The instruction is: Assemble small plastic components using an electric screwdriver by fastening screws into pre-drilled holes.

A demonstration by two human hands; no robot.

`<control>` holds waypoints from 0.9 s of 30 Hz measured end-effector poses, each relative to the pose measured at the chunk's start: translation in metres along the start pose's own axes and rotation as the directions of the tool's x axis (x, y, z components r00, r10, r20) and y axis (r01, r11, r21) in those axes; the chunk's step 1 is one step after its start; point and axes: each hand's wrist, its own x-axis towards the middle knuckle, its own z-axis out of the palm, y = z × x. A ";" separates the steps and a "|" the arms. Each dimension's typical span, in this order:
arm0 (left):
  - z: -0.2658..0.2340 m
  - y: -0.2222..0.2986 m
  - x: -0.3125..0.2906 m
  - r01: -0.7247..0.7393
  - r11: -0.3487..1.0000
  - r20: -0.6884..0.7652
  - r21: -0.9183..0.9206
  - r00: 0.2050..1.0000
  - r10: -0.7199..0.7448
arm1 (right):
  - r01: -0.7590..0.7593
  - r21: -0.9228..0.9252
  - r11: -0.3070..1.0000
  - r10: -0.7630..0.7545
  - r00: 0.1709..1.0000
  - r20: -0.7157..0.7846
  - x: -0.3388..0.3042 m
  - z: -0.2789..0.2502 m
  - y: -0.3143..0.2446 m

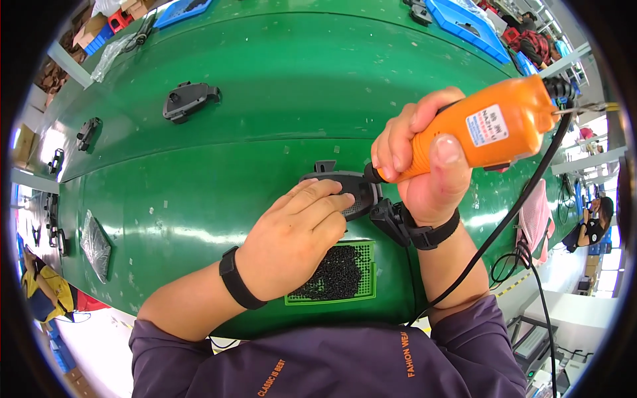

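My right hand (428, 156) is wrapped round an orange electric screwdriver (521, 123), its black nose pointing left and down. That nose is at the right end of a dark grey plastic housing (361, 198); whether it touches cannot be seen. Across the housing lie the fingers of my left hand (292, 229), pressed together and holding it to the table; the thumb is hidden. Just below sits a green mesh basket (371, 292) with a heap of small black screws (337, 272). Beside my right wrist is a black plastic piece (390, 222), partly hidden.
On the green table (265, 106), another dark housing (190, 101) lies farther off. Smaller black parts (87, 134) and a clear plastic bag (96, 245) are at the left. The screwdriver's black cable (494, 242) runs by my right forearm. Blue trays (468, 30) stand at the far edge.
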 end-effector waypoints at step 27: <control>0.000 0.000 0.003 0.054 0.977 -0.199 -0.208 0.975 -0.096 | 0.075 0.206 0.976 -0.129 0.956 0.262 -0.024 0.004 -0.055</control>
